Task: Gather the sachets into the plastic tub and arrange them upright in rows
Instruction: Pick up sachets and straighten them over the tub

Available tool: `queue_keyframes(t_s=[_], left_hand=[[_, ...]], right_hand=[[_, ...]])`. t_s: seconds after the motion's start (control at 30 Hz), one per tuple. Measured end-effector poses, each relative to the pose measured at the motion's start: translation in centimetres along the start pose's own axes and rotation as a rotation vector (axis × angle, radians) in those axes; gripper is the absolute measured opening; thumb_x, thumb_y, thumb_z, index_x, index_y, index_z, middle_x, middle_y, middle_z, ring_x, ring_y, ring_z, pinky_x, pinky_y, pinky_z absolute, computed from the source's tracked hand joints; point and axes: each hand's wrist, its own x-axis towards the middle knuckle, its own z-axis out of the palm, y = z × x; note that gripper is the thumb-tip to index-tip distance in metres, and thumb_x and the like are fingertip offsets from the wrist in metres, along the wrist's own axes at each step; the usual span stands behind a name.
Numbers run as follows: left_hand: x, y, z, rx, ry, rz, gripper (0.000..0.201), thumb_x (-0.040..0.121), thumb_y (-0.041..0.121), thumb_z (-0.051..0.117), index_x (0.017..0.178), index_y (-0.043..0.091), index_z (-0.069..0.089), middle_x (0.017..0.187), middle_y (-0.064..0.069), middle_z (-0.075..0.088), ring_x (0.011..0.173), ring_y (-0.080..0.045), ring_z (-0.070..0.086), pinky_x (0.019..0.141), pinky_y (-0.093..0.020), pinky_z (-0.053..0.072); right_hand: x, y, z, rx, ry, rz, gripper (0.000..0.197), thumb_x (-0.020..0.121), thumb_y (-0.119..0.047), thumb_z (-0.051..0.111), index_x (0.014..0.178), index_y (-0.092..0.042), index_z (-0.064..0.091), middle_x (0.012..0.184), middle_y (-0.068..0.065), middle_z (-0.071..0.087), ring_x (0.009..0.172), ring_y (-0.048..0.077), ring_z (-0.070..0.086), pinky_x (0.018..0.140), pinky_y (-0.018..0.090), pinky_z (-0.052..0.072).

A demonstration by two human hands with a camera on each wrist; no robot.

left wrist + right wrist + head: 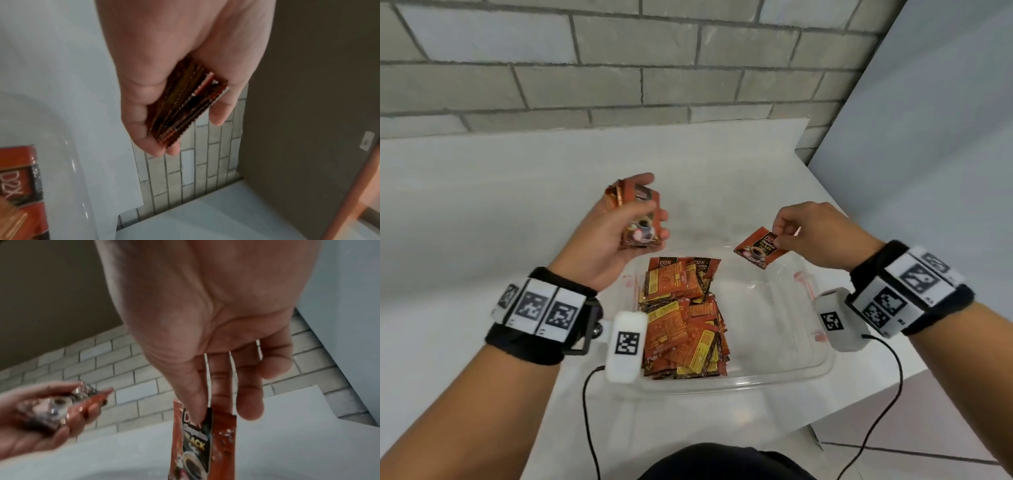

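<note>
A clear plastic tub [774, 377] stands on the white counter in front of me. Its left half holds a loose pile of orange-red coffee sachets [685, 318], lying flat and overlapping. My left hand [630, 219] is raised above the tub's far left corner and grips a stack of several sachets [640, 219]; the left wrist view shows that stack [185, 105] edge-on between thumb and fingers. My right hand [791, 233] hovers over the tub's far right part and pinches one sachet [760, 250] by its top edge. In the right wrist view this sachet [197, 443] hangs down from thumb and fingers.
The white counter [482, 212] runs back to a grey brick wall [619, 68]. A pale panel [928, 137] closes the right side, and the counter's edge drops to a tiled floor [928, 445] at the lower right. Cables hang from both wrist cameras.
</note>
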Motion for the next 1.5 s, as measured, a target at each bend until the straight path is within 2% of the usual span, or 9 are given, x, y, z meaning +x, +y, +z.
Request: queue_keyframes(t_s=[0.1, 0.27, 0.4, 0.57, 0.93, 1.1, 1.2, 1.27, 1.5], left_hand=[[-0.1, 0.0, -1.2, -0.049, 0.047, 0.005, 0.032, 0.086, 0.018, 0.055, 0.117, 0.023, 0.059, 0.09, -0.009, 0.066, 0.072, -0.021, 0.066, 0.069, -0.032, 0.056], [-0.2, -0.8, -1.3, -0.079, 0.058, -0.012, 0.024, 0.092, 0.017, 0.05, 0.112, 0.024, 0.061, 0.089, -0.009, 0.066, 0.069, -0.02, 0.066, 0.067, -0.031, 0.057], [-0.2, -1.2, -0.7, -0.091, 0.055, -0.025, 0.026, 0.092, 0.017, 0.05, 0.115, 0.023, 0.06, 0.088, -0.008, 0.068, 0.069, -0.02, 0.066, 0.068, -0.031, 0.057], [0.2, -1.6, -0.2, -0.105, 0.053, -0.043, 0.027, 0.093, 0.017, 0.05, 0.119, 0.021, 0.058, 0.089, -0.009, 0.067, 0.069, -0.021, 0.066, 0.066, -0.03, 0.057], [0.6, -2.2, 0.7, -0.112, 0.016, -0.075, 0.031, 0.091, 0.018, 0.052, 0.122, 0.019, 0.056, 0.089, -0.009, 0.066, 0.068, -0.02, 0.066, 0.065, -0.03, 0.055], [0.6, -2.4, 0.6, -0.112, 0.01, -0.078, 0.029, 0.092, 0.017, 0.051, 0.12, 0.019, 0.057, 0.09, -0.01, 0.066, 0.069, -0.02, 0.065, 0.066, -0.031, 0.055], [0.6, -2.4, 0.4, -0.104, 0.012, -0.077, 0.027, 0.092, 0.018, 0.052, 0.118, 0.021, 0.059, 0.091, -0.01, 0.066, 0.069, -0.019, 0.066, 0.065, -0.031, 0.056], [0.7, -2.5, 0.4, -0.103, 0.018, -0.079, 0.027, 0.092, 0.018, 0.052, 0.117, 0.021, 0.059, 0.091, -0.009, 0.067, 0.069, -0.019, 0.067, 0.066, -0.031, 0.056], [0.8, -2.6, 0.4, -0.133, 0.031, -0.085, 0.026, 0.092, 0.018, 0.052, 0.117, 0.018, 0.058, 0.094, -0.011, 0.067, 0.07, -0.021, 0.068, 0.066, -0.031, 0.056]], right_hand=[[1.3, -0.5, 1.4, -0.175, -0.092, 0.042, 0.007, 0.089, -0.02, 0.06, 0.083, -0.025, 0.058, 0.096, 0.0, 0.064, 0.083, 0.017, 0.054, 0.067, 0.026, 0.04], [2.8, -1.2, 3.0, -0.362, -0.209, 0.105, 0.012, 0.088, -0.012, 0.058, 0.091, -0.012, 0.069, 0.098, 0.004, 0.066, 0.084, 0.022, 0.06, 0.053, 0.022, 0.039], [3.3, -1.4, 4.1, -0.417, -0.198, 0.145, 0.018, 0.084, -0.007, 0.055, 0.092, -0.011, 0.071, 0.091, 0.007, 0.067, 0.074, 0.023, 0.06, 0.05, 0.02, 0.036], [3.0, -1.5, 4.8, -0.476, -0.218, 0.116, 0.017, 0.085, -0.01, 0.056, 0.094, -0.013, 0.07, 0.095, 0.007, 0.062, 0.08, 0.026, 0.061, 0.06, 0.026, 0.041], [2.8, -1.7, 5.4, -0.545, -0.173, 0.079, 0.018, 0.086, -0.01, 0.054, 0.098, -0.012, 0.067, 0.097, 0.007, 0.059, 0.072, 0.023, 0.053, 0.059, 0.028, 0.04], [2.7, -2.0, 5.1, -0.587, -0.19, 0.075, 0.013, 0.084, -0.007, 0.056, 0.094, -0.01, 0.064, 0.081, 0.004, 0.051, 0.064, 0.021, 0.048, 0.054, 0.025, 0.036], [2.5, -2.4, 4.9, -0.641, -0.185, 0.071, 0.005, 0.086, -0.006, 0.053, 0.082, -0.009, 0.055, 0.068, 0.001, 0.04, 0.053, 0.016, 0.038, 0.047, 0.022, 0.028], [2.4, -2.6, 4.9, -0.674, -0.189, 0.065, 0.014, 0.088, -0.006, 0.053, 0.076, -0.009, 0.046, 0.067, 0.001, 0.037, 0.052, 0.015, 0.036, 0.045, 0.023, 0.025], [2.5, -2.7, 4.6, -0.669, -0.192, 0.11, 0.024, 0.089, -0.013, 0.056, 0.07, -0.01, 0.041, 0.069, 0.001, 0.037, 0.053, 0.014, 0.037, 0.046, 0.023, 0.025]])
